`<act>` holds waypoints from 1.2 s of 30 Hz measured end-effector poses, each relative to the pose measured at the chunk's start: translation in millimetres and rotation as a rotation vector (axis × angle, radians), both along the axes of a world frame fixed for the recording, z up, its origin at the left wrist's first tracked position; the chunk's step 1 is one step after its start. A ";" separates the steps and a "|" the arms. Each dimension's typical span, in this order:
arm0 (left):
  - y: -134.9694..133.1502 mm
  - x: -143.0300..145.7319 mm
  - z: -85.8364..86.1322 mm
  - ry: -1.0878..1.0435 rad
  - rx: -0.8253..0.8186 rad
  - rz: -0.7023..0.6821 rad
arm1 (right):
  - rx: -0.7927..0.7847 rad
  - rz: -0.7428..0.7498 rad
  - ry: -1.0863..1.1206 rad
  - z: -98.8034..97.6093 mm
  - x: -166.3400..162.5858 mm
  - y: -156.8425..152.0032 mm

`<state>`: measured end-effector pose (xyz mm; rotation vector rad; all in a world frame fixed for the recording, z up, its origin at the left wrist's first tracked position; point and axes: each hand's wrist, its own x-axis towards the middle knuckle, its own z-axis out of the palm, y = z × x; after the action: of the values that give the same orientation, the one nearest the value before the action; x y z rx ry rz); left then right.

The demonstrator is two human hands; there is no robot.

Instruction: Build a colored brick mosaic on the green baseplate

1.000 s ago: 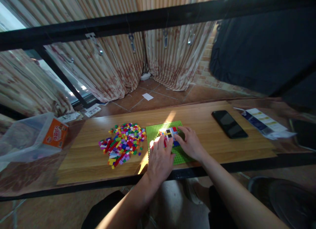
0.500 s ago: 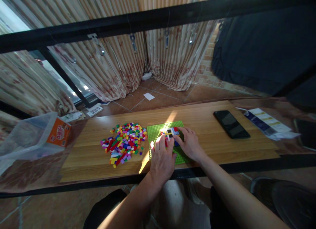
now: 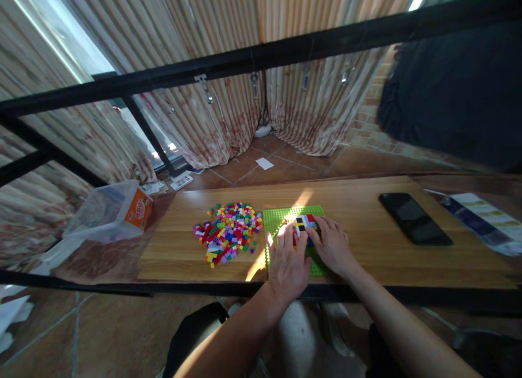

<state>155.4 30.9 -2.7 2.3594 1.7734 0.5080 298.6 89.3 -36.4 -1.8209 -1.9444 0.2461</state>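
A green studded baseplate (image 3: 275, 217) lies on the wooden table (image 3: 367, 242) in front of me. On it sits a small multicoloured brick build (image 3: 304, 223) of white, black, red, yellow and blue pieces. My left hand (image 3: 287, 261) rests on the plate with its fingers pressed against the build's near left side. My right hand (image 3: 334, 245) lies on the plate at the build's right side, fingers curled against it. Whether either hand holds a loose brick is hidden. A heap of small coloured bricks (image 3: 228, 234) lies left of the plate.
A black phone (image 3: 414, 217) lies on the table to the right, with printed leaflets (image 3: 485, 220) beyond it. A clear plastic tub with an orange box (image 3: 112, 212) stands at the left end. A black frame bar (image 3: 261, 57) crosses overhead; curtains hang behind.
My hands stay on the build and baseplate with barely any finger movement. My head has turned left and tilted, so the table and everything on it sits further right in view.
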 end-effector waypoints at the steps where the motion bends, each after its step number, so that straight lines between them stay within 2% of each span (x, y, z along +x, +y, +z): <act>1: -0.5 0.0 -0.6 -0.001 0.002 0.000 | 0.003 0.001 -0.012 -0.8 0.1 -0.5; 7: -0.3 -6.0 1.2 -0.050 0.032 0.007 | 0.039 0.047 -0.017 -7.7 7.3 3.8; 10: 5.0 -17.0 8.6 -0.077 0.062 0.081 | 0.042 0.062 0.004 -10.0 11.6 8.2; 13: 15.0 -38.7 17.2 -0.077 0.052 0.210 | 0.059 0.078 0.036 -11.8 13.7 11.6; 19: 31.0 -98.8 35.4 0.081 -0.068 0.413 | 0.082 0.066 0.135 -6.3 13.1 15.8; 22: 31.2 -115.9 40.4 0.184 -0.091 0.440 | 0.081 0.032 0.291 2.4 17.8 19.6; 25: 30.1 -120.8 40.8 0.265 -0.121 0.444 | 0.107 -0.041 0.460 11.3 27.4 25.1; 30: 32.1 -119.8 37.9 0.327 -0.112 0.463 | 0.176 -0.179 0.547 19.2 39.8 30.0; 36: 35.6 -121.2 34.8 0.346 -0.064 0.461 | 0.181 -0.151 0.546 18.7 42.1 31.1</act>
<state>34.2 66.5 32.1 2.0862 2.4641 0.0845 340.7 120.4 -17.7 -1.5669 -1.3992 0.4483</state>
